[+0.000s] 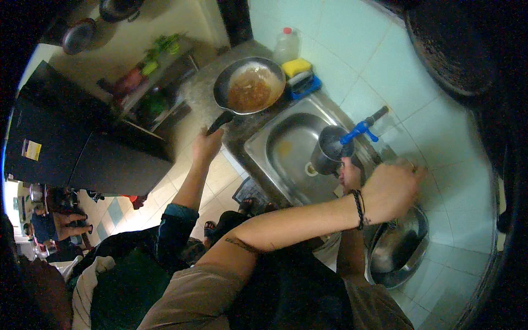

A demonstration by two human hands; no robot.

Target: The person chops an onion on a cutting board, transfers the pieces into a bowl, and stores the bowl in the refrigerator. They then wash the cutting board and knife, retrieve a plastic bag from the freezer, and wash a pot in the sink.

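Note:
My right hand (351, 175) grips a dark grey cylindrical container (325, 159) over the sink (300, 190). The container's mouth is under the blue tap (360, 131), and whitish water shows in it. Crossing over my right forearm, my left arm reaches right; my left hand (391, 190), with a dark bracelet at the wrist, is near the tiled wall, above a metal basin (399, 247). That hand's fingers are smeared by motion. At the left another person's hand (207, 146) holds the handle of a frying pan (250, 85) with brown residue inside, on the counter.
A yellow sponge (296, 67) and a blue holder (306, 88) sit behind the sink, near a clear bottle (286, 45) with a red cap. The other person stands close on my left. A dark refrigerator (82, 148) and a further person (52, 226) are at the far left.

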